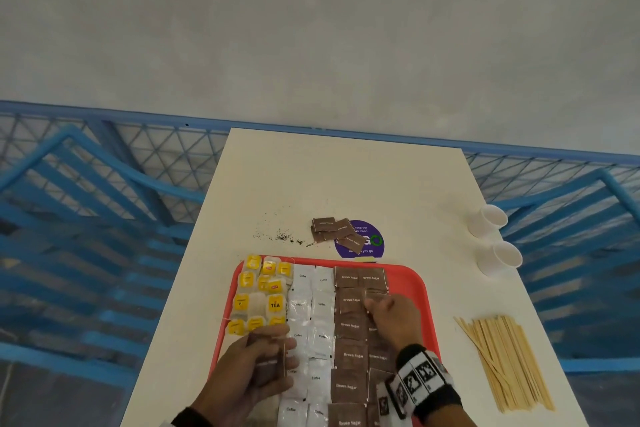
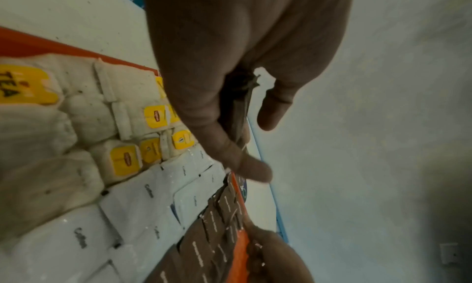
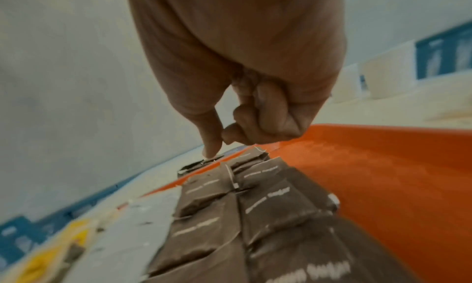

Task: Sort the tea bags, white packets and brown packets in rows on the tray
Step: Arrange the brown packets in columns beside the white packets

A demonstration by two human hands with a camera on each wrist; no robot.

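Observation:
A red tray (image 1: 424, 288) holds tea bags with yellow tags (image 1: 263, 291) on the left, white packets (image 1: 311, 319) in the middle and brown packets (image 1: 351, 326) on the right. My left hand (image 1: 277, 357) hovers over the tray's near left and grips a small stack of brown packets (image 1: 268, 369). In the left wrist view the stack's edge (image 2: 242, 109) shows between thumb and fingers. My right hand (image 1: 375, 307) hangs over the brown rows, fingers curled, thumb pointing down (image 3: 212, 148), with nothing seen in it. A few loose brown packets (image 1: 334, 230) lie on the table beyond the tray.
Two white paper cups (image 1: 491, 218) lie on their sides at the table's right edge. A bundle of wooden stirrers (image 1: 509, 364) lies to the right of the tray. Tea crumbs (image 1: 284, 236) and a purple sticker (image 1: 370, 243) lie behind the tray. Blue railings flank the table.

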